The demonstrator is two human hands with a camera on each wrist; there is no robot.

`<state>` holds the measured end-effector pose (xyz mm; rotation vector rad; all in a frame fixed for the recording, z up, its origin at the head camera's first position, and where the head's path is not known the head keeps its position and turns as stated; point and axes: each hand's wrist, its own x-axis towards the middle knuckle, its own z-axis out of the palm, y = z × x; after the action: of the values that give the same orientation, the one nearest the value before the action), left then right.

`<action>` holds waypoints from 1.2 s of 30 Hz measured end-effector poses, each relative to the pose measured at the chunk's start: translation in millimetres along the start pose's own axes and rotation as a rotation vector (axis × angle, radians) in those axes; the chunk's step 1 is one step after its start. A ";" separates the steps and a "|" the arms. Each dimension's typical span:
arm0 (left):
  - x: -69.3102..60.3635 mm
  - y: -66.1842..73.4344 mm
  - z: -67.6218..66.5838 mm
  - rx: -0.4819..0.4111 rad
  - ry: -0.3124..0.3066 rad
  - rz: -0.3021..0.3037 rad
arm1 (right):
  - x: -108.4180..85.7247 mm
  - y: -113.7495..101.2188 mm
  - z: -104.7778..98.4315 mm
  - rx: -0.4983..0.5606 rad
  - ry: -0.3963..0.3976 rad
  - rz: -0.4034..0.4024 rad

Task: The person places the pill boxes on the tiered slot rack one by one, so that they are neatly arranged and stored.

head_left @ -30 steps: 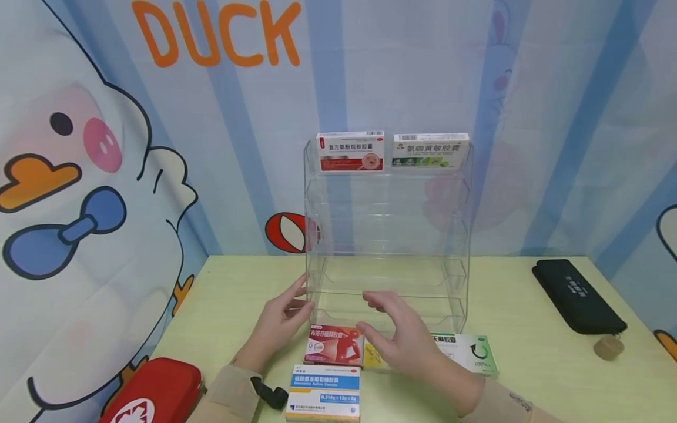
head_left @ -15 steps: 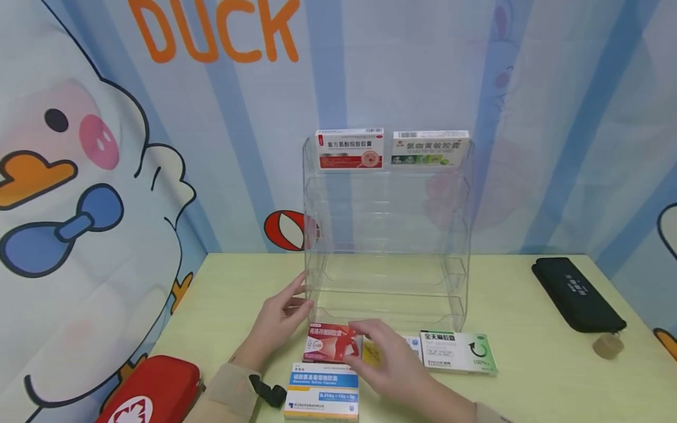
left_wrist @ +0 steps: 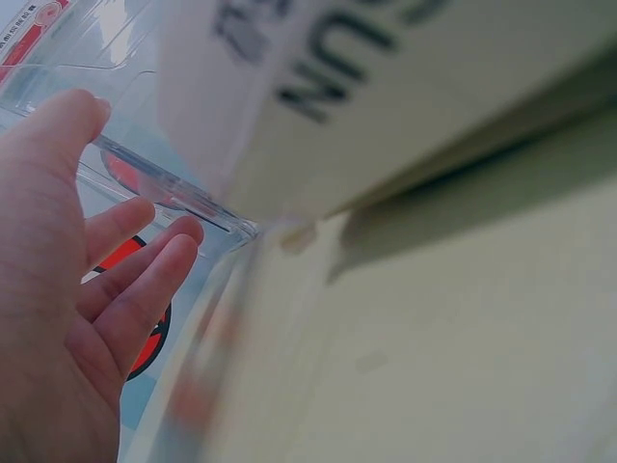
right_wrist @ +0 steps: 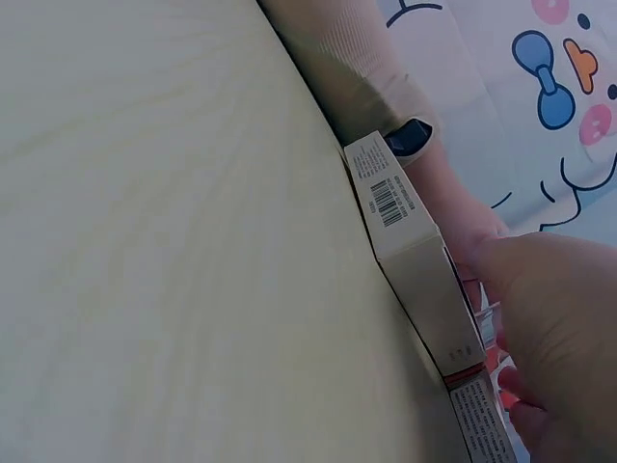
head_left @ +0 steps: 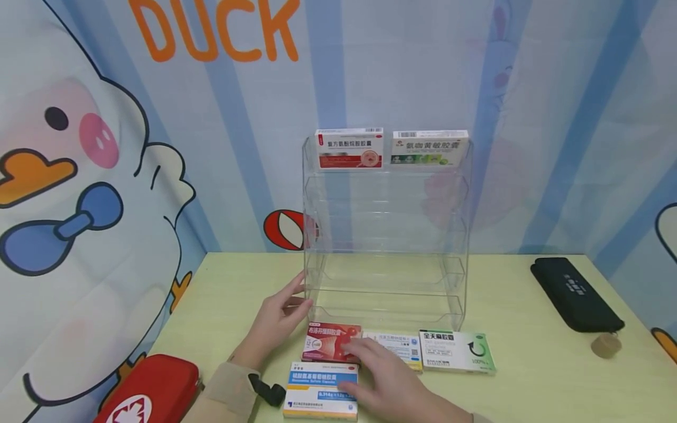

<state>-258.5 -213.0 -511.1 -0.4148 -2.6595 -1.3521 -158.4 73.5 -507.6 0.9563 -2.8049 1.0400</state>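
Observation:
My left hand [head_left: 278,320] rests against the lower left side of a clear tiered rack [head_left: 386,302], fingers loosely extended; the left wrist view shows its thumb at the panel edge. My right hand [head_left: 388,376] hovers over or touches the near boxes, fingers and thumb spread. Its thumb is over the right part of a blue-and-white medicine box [head_left: 317,405], its fingertips over the corner of a red medicine box [head_left: 322,346]. A white-and-yellow medicine box [head_left: 402,346], partly covered by this hand, lies beside a white-and-green medicine box [head_left: 449,355].
Two medicine boxes, one with red [head_left: 349,150] and one with green [head_left: 429,150], stand on the rack's top tier. A red case [head_left: 164,382] lies at the table's left, a black zip pouch [head_left: 573,299] at the right. A printed cloth hangs behind.
My right hand has come down and left from before the rack, past the red box to the blue-and-white box, uncovering more of the white-and-yellow box. The left hand has stayed at the rack.

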 end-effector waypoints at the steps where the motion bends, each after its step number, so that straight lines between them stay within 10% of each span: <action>1: -0.1 0.4 0.0 0.000 0.000 0.000 | -0.1 0.4 0.3 -0.011 -0.015 0.006; 19: 0.4 -1.1 0.0 0.015 0.010 0.011 | -6.7 -3.8 -1.3 -0.139 -0.046 -0.193; 36: 0.4 0.9 0.3 0.003 -0.001 -0.010 | -8.1 -12.5 -6.0 -0.123 -0.106 -0.045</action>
<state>-258.7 -212.2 -510.5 -0.4035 -2.6675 -1.3513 -146.2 74.0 -497.2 1.0857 -2.8763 0.8243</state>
